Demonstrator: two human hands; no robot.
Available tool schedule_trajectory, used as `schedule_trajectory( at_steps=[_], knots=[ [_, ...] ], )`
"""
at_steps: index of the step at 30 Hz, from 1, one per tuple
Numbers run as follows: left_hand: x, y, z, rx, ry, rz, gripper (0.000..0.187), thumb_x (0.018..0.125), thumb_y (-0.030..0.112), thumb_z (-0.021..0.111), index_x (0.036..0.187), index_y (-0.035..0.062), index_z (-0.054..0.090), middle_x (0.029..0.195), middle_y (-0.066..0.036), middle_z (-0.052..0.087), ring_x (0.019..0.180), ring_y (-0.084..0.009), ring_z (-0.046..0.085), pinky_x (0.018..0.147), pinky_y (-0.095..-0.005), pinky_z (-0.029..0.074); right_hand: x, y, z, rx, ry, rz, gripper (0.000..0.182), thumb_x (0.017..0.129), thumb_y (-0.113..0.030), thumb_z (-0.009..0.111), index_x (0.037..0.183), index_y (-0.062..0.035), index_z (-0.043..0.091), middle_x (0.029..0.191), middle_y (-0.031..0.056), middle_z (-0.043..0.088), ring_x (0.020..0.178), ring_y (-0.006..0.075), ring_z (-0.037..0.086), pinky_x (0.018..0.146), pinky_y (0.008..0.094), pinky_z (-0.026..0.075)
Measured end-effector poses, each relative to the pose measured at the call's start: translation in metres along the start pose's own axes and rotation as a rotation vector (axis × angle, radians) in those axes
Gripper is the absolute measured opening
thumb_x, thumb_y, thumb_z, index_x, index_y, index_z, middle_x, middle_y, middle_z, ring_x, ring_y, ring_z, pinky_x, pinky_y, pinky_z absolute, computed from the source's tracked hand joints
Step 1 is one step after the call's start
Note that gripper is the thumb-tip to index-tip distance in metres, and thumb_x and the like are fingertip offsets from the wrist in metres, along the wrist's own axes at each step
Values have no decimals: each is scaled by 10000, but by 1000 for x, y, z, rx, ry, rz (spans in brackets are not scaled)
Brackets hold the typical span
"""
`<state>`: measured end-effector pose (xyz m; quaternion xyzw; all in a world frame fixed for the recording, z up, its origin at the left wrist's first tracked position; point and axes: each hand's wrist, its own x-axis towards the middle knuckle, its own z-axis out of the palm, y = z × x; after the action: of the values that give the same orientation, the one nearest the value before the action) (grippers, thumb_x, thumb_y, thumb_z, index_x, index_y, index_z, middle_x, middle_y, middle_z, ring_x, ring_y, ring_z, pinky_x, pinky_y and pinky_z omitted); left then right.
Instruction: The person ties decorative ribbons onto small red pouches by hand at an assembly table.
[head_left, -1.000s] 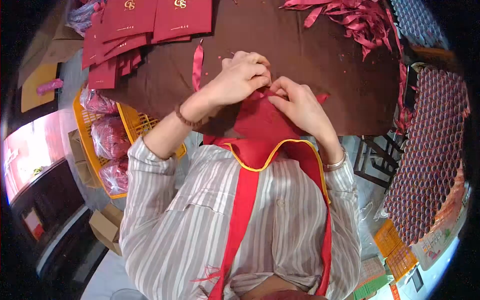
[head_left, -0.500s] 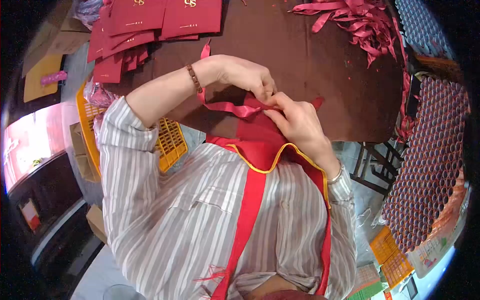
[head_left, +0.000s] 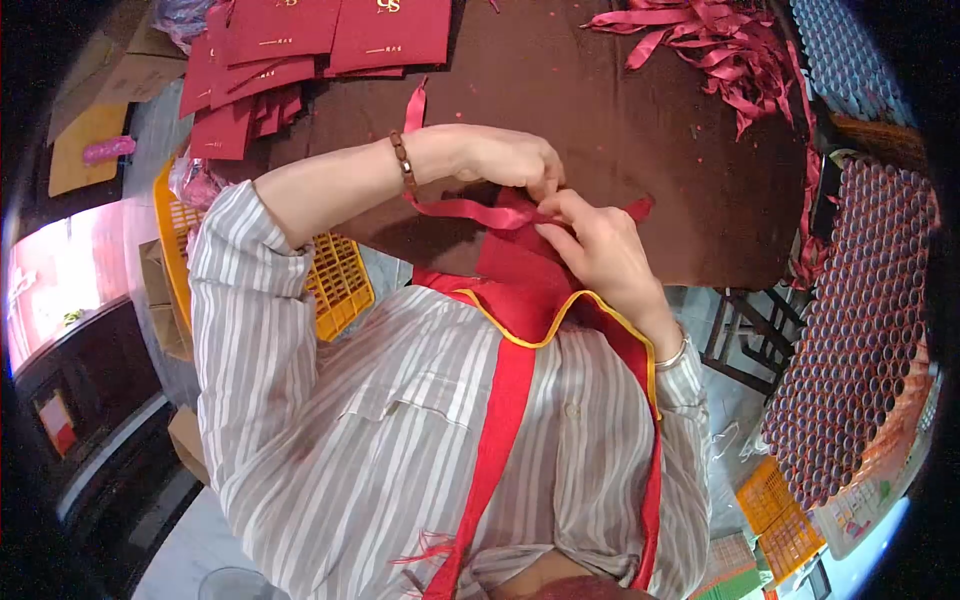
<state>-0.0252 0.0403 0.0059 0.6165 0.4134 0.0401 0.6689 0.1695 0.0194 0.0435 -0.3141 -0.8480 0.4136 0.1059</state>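
Note:
My left hand (head_left: 510, 162), with a beaded bracelet at its wrist, is bent over at the table's near edge, its fingertips closed in a pinch. My right hand (head_left: 605, 245) meets it, thumb and forefinger pressed together. Both pinch a pinkish-red satin ribbon (head_left: 465, 211), whose loose length trails left under my left wrist; its end lies on the table beyond. Under the hands is a dark red flat piece (head_left: 520, 258), partly covered by my fingers, so its kind cannot be made out. The exact pinch point is hidden.
A brown-covered table (head_left: 560, 80) bears stacked red printed folders or bags (head_left: 390, 40) at left and a heap of ribbons (head_left: 720, 50) at right. Trays of small round-topped items (head_left: 850, 320) stand right. A yellow crate (head_left: 340, 285) sits left below the table. I wear a red apron (head_left: 500, 420).
Both hands remain together at the ribbon, with the left wrist shifted slightly right and down. The view has moved a little.

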Motion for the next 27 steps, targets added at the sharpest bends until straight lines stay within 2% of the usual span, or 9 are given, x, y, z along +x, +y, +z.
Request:
schedule_trajectory(
  at_steps=[2,6,9,13,15,21,22,25,27],
  knots=[
    [3,2,1,-70,134,-77,262,751,173,586,862,-58,640,1114,-138,580,1006,-201,509,863,-317,391,1,-3,1,-5,-33,-31,169,811,-149,612,935,-36,593,796,157,645,716,323,628,618,378,489],
    [13,5,-6,21,140,-7,297,796,198,578,915,-69,630,1140,-146,575,1048,-194,500,896,-321,383,4,-1,2,32,-45,-21,187,810,-161,605,954,-42,609,818,158,644,741,332,624,641,386,488],
    [12,23,-23,-157,419,129,265,826,199,591,940,-35,638,1172,-151,565,1065,-195,500,940,-312,369,4,-4,2,17,-68,-77,185,816,-161,601,960,-45,608,831,159,643,757,334,624,658,387,489],
    [22,34,-26,-200,399,183,237,839,190,596,948,-17,638,1073,-98,613,1023,-159,520,922,-291,372,10,8,6,22,-17,-47,175,825,-140,594,966,-37,597,865,165,642,794,345,620,678,395,489],
    [28,33,-21,-249,531,170,226,847,189,590,940,-13,633,976,-76,638,952,-143,547,900,-284,382,11,17,10,-5,-7,-50,180,827,-134,591,977,-35,590,869,169,640,794,352,617,675,400,487],
    [29,33,-16,-87,638,67,221,863,184,565,966,-5,614,981,-82,620,978,-145,525,876,-282,399,18,25,15,-2,-5,-102,202,820,-124,600,997,-29,580,876,168,636,801,367,606,682,415,481],
    [28,30,-16,-87,638,67,221,863,184,565,966,-5,614,981,-82,620,978,-145,525,876,-282,399,18,30,19,-47,49,-155,208,811,-133,609,997,-41,590,868,155,634,807,347,602,697,402,469],
    [24,8,-13,108,1046,190,222,864,165,561,1028,18,585,957,-60,609,941,-135,541,845,-273,420,16,30,18,-200,112,-199,225,796,-158,622,1003,-70,609,853,117,627,837,291,585,738,368,434],
    [6,-4,-13,60,1033,232,220,864,164,562,1029,19,578,955,-54,607,927,-132,543,839,-267,423,12,31,18,-304,126,-179,236,790,-174,627,1009,-87,619,847,93,621,860,255,572,764,348,411]
  ],
)
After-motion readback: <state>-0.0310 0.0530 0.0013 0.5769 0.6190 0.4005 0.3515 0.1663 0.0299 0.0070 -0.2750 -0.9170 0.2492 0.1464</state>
